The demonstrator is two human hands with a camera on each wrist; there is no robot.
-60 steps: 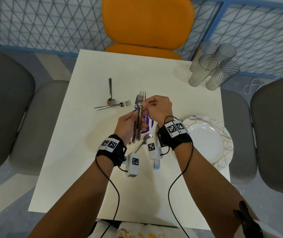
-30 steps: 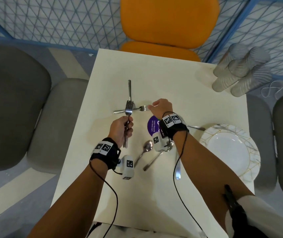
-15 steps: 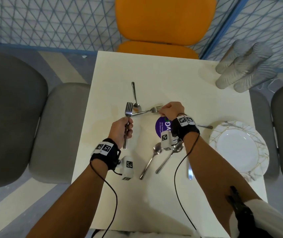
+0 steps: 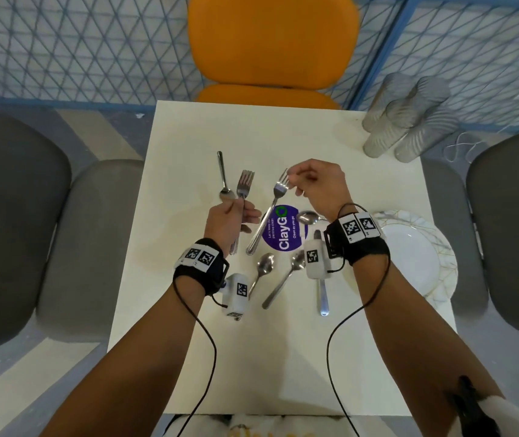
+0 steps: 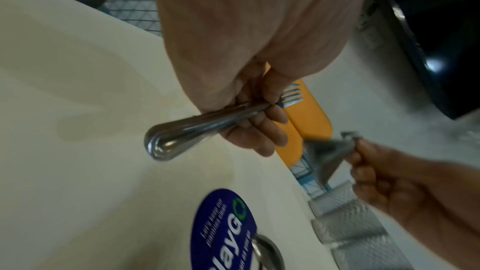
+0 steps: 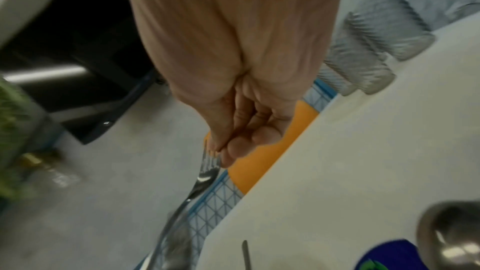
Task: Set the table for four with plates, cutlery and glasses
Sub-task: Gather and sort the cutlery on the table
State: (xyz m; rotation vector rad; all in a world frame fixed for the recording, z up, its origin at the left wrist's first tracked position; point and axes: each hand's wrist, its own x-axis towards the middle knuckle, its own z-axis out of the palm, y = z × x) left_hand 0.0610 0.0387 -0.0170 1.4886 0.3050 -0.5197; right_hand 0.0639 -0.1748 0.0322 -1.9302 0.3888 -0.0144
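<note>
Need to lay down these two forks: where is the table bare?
Bare: the far strip of the table before the orange chair, and the near end below the wrists. Crowded: the middle, with spoons around the purple sticker, plates right, glasses far right.

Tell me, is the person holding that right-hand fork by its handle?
No, the right hand pinches the fork at its tines, handle hanging free.

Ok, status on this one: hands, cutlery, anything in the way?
Left hand grips a fork by its handle. Right hand pinches a second fork by the tines. Spoons loose on the table; plates stacked, glasses clustered. Nothing blocking.
</note>
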